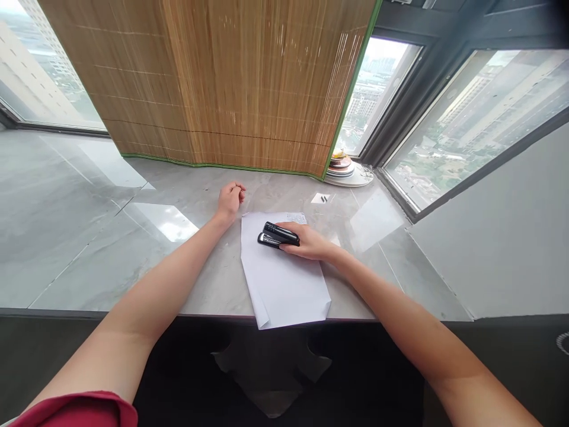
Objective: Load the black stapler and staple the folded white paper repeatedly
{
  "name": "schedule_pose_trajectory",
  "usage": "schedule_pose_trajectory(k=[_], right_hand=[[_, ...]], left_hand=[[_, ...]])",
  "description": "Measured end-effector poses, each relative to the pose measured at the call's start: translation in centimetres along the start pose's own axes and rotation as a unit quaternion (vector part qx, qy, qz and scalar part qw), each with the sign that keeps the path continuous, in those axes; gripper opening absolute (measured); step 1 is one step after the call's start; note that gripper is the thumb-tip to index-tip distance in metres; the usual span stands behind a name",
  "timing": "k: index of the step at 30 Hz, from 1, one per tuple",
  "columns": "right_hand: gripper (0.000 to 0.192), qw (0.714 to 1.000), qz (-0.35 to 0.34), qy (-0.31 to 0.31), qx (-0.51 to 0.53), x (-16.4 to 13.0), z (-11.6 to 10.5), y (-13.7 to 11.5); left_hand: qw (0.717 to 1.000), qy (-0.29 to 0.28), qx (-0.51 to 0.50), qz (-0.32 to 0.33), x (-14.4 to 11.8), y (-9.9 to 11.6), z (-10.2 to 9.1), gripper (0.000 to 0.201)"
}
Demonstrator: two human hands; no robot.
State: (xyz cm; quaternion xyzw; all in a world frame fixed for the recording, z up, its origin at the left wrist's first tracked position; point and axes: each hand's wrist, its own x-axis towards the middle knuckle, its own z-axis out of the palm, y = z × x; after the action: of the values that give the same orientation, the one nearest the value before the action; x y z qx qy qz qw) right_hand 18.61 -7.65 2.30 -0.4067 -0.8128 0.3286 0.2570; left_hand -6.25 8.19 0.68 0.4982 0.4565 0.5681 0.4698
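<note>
A stack of white paper sheets [284,279] lies on the grey stone counter [89,237], its near corner hanging over the front edge. My right hand [309,243] grips a black stapler [278,235] that rests on the upper part of the paper. My left hand [230,200] rests on the counter just beyond the paper's upper left corner, fingers curled in a loose fist with nothing visible in it.
A bamboo blind [231,83] hangs down to the counter behind the paper. Stacked plates [342,169] sit at the back right by the window. A small white slip with dark marks [320,198] lies near them. A grey wall [498,237] rises on the right.
</note>
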Motion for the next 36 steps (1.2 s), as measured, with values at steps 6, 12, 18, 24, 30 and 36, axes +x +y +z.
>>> schedule_pose_trajectory(k=[6, 12, 18, 24, 30, 36], right_hand=[[0.055, 0.997, 0.053, 0.037, -0.044, -3.9, -2.0, 2.3], [0.058, 0.986, 0.143, 0.075, -0.048, -10.3, -7.2, 5.0], [0.050, 0.951, 0.220, 0.213, -0.044, -10.5, -12.7, 9.4], [0.036, 0.834, 0.345, 0.286, -0.322, -9.7, -12.2, 13.1], [0.035, 0.837, 0.358, 0.245, -0.333, -9.7, -12.1, 12.6], [0.035, 0.843, 0.340, 0.249, -0.335, -9.9, -12.3, 12.9]], left_hand=[[1.000, -0.007, -0.001, 0.003, 0.2, -0.4, 0.0, 0.018], [1.000, -0.015, 0.013, 0.006, 0.0, -0.5, 0.1, 0.021], [1.000, -0.005, 0.023, -0.001, 0.0, -0.3, 0.0, 0.021], [1.000, -0.003, 0.019, -0.002, 0.2, -0.4, 0.0, 0.016], [1.000, -0.004, 0.017, 0.001, 0.1, -0.3, -0.1, 0.015], [1.000, -0.009, 0.008, 0.004, 0.3, -0.4, -0.3, 0.014]])
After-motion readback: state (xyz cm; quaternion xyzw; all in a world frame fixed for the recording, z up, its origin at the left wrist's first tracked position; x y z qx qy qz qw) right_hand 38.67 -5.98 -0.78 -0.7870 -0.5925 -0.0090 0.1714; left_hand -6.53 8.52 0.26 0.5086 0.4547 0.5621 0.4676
